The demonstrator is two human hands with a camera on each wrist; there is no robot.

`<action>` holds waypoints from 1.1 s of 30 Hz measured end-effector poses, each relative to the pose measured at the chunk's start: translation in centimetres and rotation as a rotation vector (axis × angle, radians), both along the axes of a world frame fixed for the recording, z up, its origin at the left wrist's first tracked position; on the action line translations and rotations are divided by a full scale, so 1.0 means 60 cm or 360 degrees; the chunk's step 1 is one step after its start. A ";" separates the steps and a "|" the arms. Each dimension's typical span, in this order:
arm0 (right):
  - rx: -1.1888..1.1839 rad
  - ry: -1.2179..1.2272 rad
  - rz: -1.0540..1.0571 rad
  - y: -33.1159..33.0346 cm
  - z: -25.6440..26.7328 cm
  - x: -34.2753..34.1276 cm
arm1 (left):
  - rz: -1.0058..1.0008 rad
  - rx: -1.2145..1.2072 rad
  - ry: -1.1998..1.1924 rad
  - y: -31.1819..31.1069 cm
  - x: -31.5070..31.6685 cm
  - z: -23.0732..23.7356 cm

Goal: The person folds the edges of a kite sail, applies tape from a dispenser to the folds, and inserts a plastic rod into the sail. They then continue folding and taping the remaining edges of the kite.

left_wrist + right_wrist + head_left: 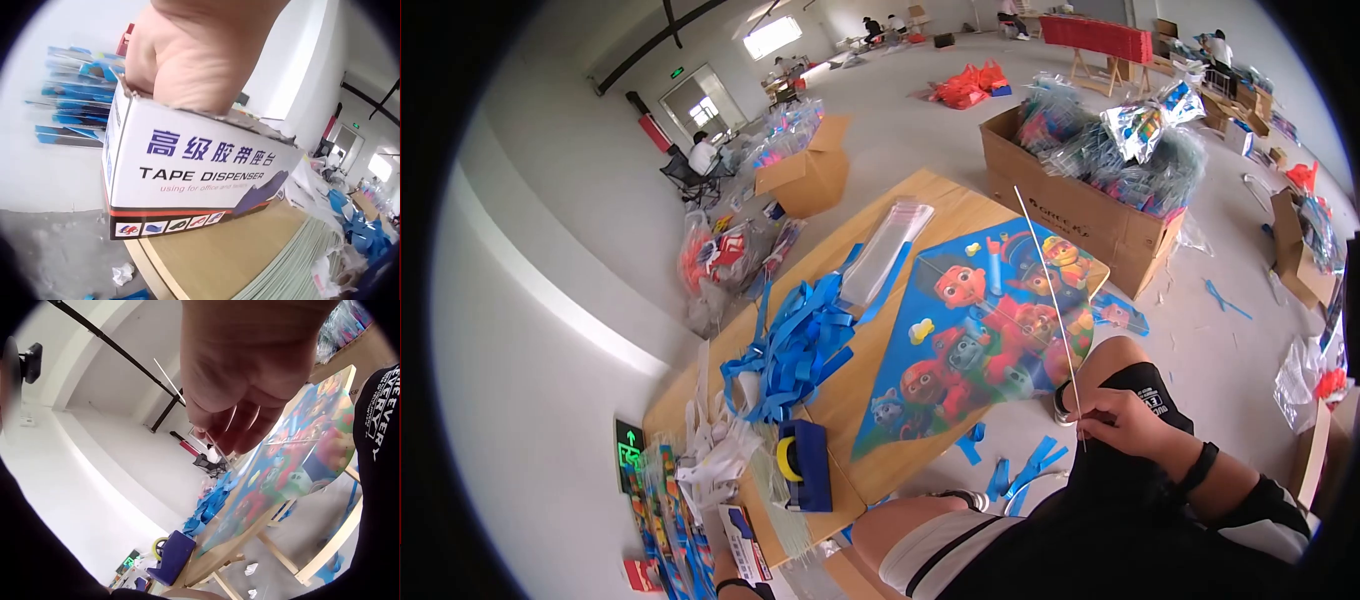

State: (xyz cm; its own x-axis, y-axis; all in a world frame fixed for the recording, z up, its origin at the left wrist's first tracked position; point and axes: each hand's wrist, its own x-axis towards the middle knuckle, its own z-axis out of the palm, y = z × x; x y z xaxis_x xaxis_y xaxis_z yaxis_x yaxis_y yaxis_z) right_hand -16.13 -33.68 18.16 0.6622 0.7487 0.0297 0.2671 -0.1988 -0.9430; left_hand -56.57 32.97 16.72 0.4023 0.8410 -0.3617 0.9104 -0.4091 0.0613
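My right hand (1125, 422) pinches a thin white rod (1050, 280) near its lower end, over my lap; the right wrist view shows the fingertips closed round the rod (167, 380). Beside it on the table lies a printed cartoon kite sheet (970, 345). My left hand (197, 59) reaches down into a white tape dispenser box (187, 181), its fingers hidden behind the cardboard. In the head view that box (745, 545) stands at the table's near left corner.
A blue tape dispenser (815, 470), a heap of blue ribbon (795, 345) and clear plastic strips (885, 250) lie on the table (840, 420). Thin pale sticks (290, 259) lie beside the box. A large carton (1080, 220) stands beyond the table.
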 end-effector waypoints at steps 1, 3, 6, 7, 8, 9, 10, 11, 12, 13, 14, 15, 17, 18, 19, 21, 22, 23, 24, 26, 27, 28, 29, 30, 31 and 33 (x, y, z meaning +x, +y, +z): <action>0.0010 0.0068 0.0008 0.001 -0.005 0.003 | -0.0016 0.0007 -0.0034 0.004 0.010 0.001; 0.0008 0.0058 0.0017 0.008 -0.002 0.005 | -0.0032 0.0011 -0.0100 0.005 0.021 -0.003; -0.0004 0.0054 0.0040 0.020 -0.001 0.010 | -0.0030 0.0008 -0.0174 -0.002 0.015 -0.010; -0.0008 0.0046 0.0037 0.024 -0.002 0.011 | -0.0030 0.0007 -0.0197 -0.004 0.012 -0.013; -0.0015 0.0052 0.0039 0.028 -0.001 0.013 | -0.0031 0.0007 -0.0218 -0.006 0.010 -0.016; -0.0026 0.0030 0.0066 0.032 0.001 0.016 | -0.0033 0.0006 -0.0238 -0.009 0.009 -0.018; -0.0038 0.0008 0.0093 0.033 0.001 0.016 | -0.0036 0.0004 -0.0258 -0.011 0.007 -0.021; -0.0044 0.0014 0.0096 0.033 -0.002 0.017 | -0.0036 0.0005 -0.0280 -0.014 0.004 -0.023; -0.0036 0.0025 0.0095 0.035 -0.006 0.019 | -0.0035 0.0010 -0.0302 -0.016 0.001 -0.023; -0.0026 0.0036 0.0090 0.036 -0.009 0.020 | -0.0037 0.0017 -0.0324 -0.017 -0.001 -0.021; -0.0025 0.0039 0.0088 0.036 -0.009 0.020 | -0.0043 0.0024 -0.0349 -0.017 0.000 -0.019; -0.0039 0.0045 0.0080 0.036 -0.007 0.021 | -0.0053 0.0032 -0.0373 -0.015 0.003 -0.017; -0.0053 0.0056 0.0058 0.035 -0.008 0.022 | -0.0081 0.0045 -0.0420 -0.011 0.014 -0.013; -0.0043 0.0046 0.0060 0.035 -0.009 0.023 | -0.0092 0.0050 -0.0442 -0.011 0.017 -0.012; -0.0031 0.0035 0.0066 0.034 -0.010 0.023 | -0.0100 0.0056 -0.0464 -0.011 0.019 -0.011; -0.0035 0.0044 0.0062 0.033 -0.012 0.024 | -0.0111 0.0073 -0.0511 -0.010 0.019 -0.006; -0.0040 0.0048 0.0059 0.033 -0.013 0.024 | -0.0117 0.0082 -0.0537 -0.009 0.019 -0.004; -0.0036 0.0049 0.0056 0.034 -0.014 0.023 | -0.0125 0.0091 -0.0564 -0.007 0.021 -0.002; -0.0003 0.0077 0.0042 0.035 -0.015 0.021 | -0.0136 0.0101 -0.0591 -0.005 0.023 0.001; 0.0032 0.0102 0.0020 0.037 -0.015 0.018 | -0.0160 0.0117 -0.0649 0.000 0.030 0.004; 0.0012 0.0102 0.0054 0.038 -0.014 0.018 | -0.0169 0.0123 -0.0677 0.002 0.032 0.004; -0.0010 0.0101 0.0090 0.038 -0.012 0.018 | -0.0177 0.0127 -0.0708 0.002 0.034 0.003; -0.0014 0.0098 0.0087 0.038 -0.012 0.018 | -0.0182 0.0129 -0.0739 0.002 0.035 0.001; -0.0008 0.0079 0.0093 0.038 -0.013 0.018 | -0.0187 0.0130 -0.0770 0.000 0.036 -0.002; -0.0001 0.0059 0.0099 0.038 -0.014 0.018 | -0.0191 0.0133 -0.0801 -0.001 0.036 -0.004; -0.0028 0.0019 0.0100 0.036 -0.010 0.019 | -0.0198 0.0144 -0.0860 -0.002 0.036 -0.005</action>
State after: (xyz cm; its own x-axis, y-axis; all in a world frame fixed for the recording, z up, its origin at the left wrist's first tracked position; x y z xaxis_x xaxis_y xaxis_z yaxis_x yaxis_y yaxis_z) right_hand -14.96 -31.52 17.56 0.6142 0.7891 0.0084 0.2683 -0.1988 -0.9426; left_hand -54.39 32.86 16.41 0.6086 0.7934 -0.0050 0.7037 -0.5368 0.4655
